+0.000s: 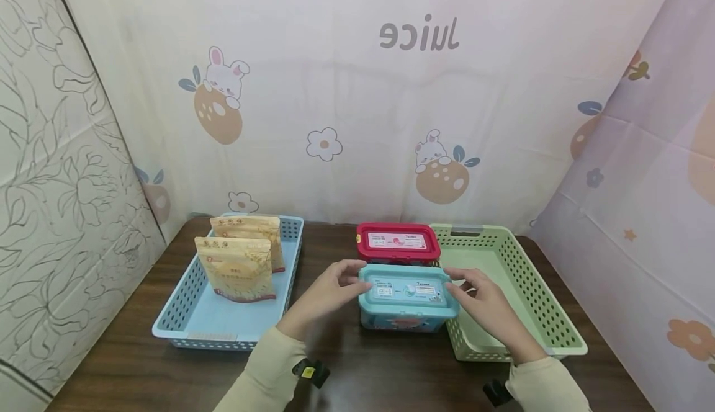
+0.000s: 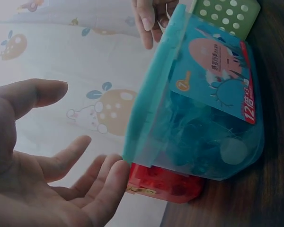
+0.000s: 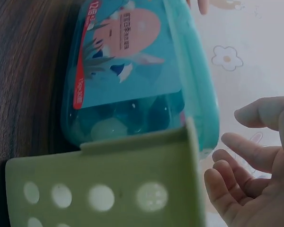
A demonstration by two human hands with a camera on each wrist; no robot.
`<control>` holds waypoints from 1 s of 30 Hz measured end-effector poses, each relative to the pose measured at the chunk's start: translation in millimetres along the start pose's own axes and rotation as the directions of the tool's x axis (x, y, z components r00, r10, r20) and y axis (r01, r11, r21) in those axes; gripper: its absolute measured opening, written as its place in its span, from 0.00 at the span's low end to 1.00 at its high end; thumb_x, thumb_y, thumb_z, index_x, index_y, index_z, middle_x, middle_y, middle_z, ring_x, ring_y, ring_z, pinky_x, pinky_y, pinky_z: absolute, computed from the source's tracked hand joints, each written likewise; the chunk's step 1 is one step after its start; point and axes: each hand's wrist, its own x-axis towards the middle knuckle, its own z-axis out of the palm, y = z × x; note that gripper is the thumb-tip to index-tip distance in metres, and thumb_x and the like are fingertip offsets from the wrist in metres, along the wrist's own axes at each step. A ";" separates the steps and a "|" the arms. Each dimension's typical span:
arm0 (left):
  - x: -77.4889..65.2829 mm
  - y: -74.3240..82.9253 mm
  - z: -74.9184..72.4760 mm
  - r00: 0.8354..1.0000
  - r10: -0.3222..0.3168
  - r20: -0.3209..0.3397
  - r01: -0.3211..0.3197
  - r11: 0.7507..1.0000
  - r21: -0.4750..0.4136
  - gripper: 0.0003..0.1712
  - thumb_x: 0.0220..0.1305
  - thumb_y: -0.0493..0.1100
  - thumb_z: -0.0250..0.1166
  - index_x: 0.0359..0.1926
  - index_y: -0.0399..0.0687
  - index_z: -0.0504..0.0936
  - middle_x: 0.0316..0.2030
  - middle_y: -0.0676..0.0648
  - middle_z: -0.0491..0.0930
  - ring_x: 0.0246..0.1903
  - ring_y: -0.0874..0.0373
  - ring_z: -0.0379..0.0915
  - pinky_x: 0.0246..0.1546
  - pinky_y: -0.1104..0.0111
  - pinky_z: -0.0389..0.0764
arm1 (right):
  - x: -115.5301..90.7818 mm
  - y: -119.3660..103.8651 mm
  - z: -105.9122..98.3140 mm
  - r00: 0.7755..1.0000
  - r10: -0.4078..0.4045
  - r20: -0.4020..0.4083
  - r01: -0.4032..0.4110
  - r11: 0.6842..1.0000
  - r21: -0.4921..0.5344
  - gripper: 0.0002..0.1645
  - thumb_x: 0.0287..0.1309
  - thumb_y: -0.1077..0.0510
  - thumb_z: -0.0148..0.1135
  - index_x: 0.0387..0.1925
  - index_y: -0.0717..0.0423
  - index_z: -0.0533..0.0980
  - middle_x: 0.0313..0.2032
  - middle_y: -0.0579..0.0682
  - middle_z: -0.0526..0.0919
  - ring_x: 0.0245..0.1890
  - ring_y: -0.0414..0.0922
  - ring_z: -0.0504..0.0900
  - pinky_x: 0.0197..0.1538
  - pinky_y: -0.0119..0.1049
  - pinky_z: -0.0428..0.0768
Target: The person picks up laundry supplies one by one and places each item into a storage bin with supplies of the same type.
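A teal lidded plastic box (image 1: 409, 300) with a printed label stands on the table in front of a red lidded box (image 1: 398, 244). At the teal box's left end is my left hand (image 1: 329, 291), thumb and fingers spread apart; in the left wrist view its fingertips (image 2: 116, 172) are at or very near the lid's edge, contact unclear. My right hand (image 1: 483, 303) hovers by the lid's right end, and the right wrist view shows its fingers (image 3: 248, 151) loosely bent around nothing. Through the teal box's translucent wall, rounded contents show faintly.
A green perforated basket (image 1: 536, 294) stands to the right, its left rim right beside the teal box. On the left, a blue basket (image 1: 203, 319) holds two upright yellow pouches (image 1: 237, 269). Patterned curtains (image 1: 335, 89) hang behind the dark wooden table (image 1: 357, 368).
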 end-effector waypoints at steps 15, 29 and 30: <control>13.4 -14.3 1.8 0.999 -0.049 -0.007 0.048 0.999 -0.011 0.38 0.64 0.49 0.71 0.71 0.43 0.69 0.61 0.41 0.73 0.51 0.50 0.76 0.49 0.57 0.83 | 6.0 16.2 3.3 0.991 0.098 0.093 -0.098 0.995 -0.008 0.30 0.72 0.51 0.58 0.66 0.66 0.70 0.52 0.60 0.77 0.50 0.56 0.79 0.47 0.48 0.82; 13.5 -17.8 7.2 0.999 0.010 -0.034 -0.006 0.992 0.123 0.37 0.63 0.47 0.72 0.70 0.42 0.70 0.54 0.43 0.73 0.49 0.51 0.76 0.46 0.58 0.84 | 8.3 15.0 2.5 0.992 0.076 0.097 -0.073 0.997 -0.035 0.26 0.69 0.58 0.62 0.63 0.69 0.73 0.46 0.57 0.81 0.43 0.50 0.81 0.40 0.40 0.81; 13.5 -17.5 7.4 0.999 0.015 -0.033 -0.011 0.992 0.126 0.37 0.62 0.46 0.72 0.70 0.42 0.70 0.54 0.43 0.73 0.49 0.51 0.76 0.46 0.58 0.84 | 8.4 15.0 2.3 0.992 0.077 0.097 -0.074 0.997 -0.037 0.27 0.69 0.58 0.62 0.63 0.69 0.73 0.45 0.57 0.81 0.43 0.50 0.81 0.40 0.40 0.81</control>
